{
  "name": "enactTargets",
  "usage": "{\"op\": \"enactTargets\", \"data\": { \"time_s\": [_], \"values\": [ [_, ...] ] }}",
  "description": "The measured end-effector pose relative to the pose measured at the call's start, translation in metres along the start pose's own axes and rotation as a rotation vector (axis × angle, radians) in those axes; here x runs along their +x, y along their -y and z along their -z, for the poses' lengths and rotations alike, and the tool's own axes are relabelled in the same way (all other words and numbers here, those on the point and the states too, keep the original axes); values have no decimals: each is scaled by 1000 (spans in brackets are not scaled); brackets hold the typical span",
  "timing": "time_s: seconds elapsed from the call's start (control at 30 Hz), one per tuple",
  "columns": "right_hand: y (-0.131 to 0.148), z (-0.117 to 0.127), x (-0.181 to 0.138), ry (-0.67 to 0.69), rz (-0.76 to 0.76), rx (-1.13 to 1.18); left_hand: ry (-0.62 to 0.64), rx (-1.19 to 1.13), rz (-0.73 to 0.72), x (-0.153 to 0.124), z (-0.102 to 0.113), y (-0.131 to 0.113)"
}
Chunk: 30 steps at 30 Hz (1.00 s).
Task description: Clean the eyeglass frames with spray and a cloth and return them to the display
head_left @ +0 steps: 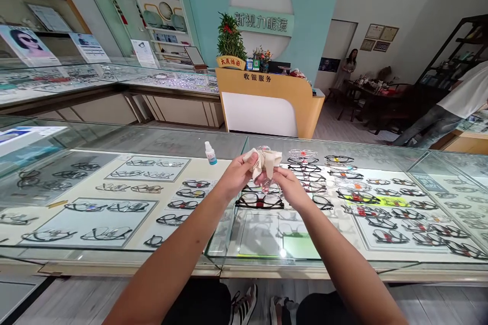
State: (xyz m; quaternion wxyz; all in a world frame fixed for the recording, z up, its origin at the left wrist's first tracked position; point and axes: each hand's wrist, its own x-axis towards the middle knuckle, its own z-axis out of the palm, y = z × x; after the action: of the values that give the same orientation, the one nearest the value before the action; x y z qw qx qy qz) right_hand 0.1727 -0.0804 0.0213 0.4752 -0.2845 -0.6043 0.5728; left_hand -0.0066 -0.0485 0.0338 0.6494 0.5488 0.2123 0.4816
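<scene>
Both my hands are raised above a glass display counter (229, 259). My left hand (238, 175) pinches a cream cleaning cloth (267, 161) that is wrapped over part of a pair of clear-framed glasses (266, 183). My right hand (287, 185) grips the lower part of the same glasses, fingers closed. The glasses are mostly hidden by cloth and fingers. A small white bottle with a blue label (210, 153) stands on the glass left of my hands. Black-framed glasses (259, 201) lie on the counter just beneath my hands.
Several more frames lie on the glass at the right (335, 160), and rows of eyewear fill the case below (381, 213). A yellow cashier desk (267, 104) stands beyond the counter. A person in a white shirt (461, 96) bends at the far right; another person (348, 68) stands at the back.
</scene>
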Motion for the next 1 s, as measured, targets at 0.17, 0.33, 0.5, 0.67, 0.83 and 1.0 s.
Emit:
{"op": "enactTargets", "data": {
  "time_s": [0.17, 0.33, 0.5, 0.67, 0.83, 1.0],
  "values": [
    [-6, 3, 2, -46, -23, 63, 36, -47, 23, -1, -1, -4],
    [-4, -5, 1, -21, -2, -85, -119, -12, -44, 1, -7, 7],
    [-1, -4, 1, -19, 11, -90, -111, -4, -31, 2, -4, 8],
    [-3, 3, 1, -60, -1, 5, -10, -82, 21, 0, -5, 1],
    [-2, -4, 0, -29, 14, -92, -97, -49, -26, -1, -8, 6],
    [4, -8, -2, -22, -1, -128, -143, 19, -3, 2, -7, 15]
  ]
}}
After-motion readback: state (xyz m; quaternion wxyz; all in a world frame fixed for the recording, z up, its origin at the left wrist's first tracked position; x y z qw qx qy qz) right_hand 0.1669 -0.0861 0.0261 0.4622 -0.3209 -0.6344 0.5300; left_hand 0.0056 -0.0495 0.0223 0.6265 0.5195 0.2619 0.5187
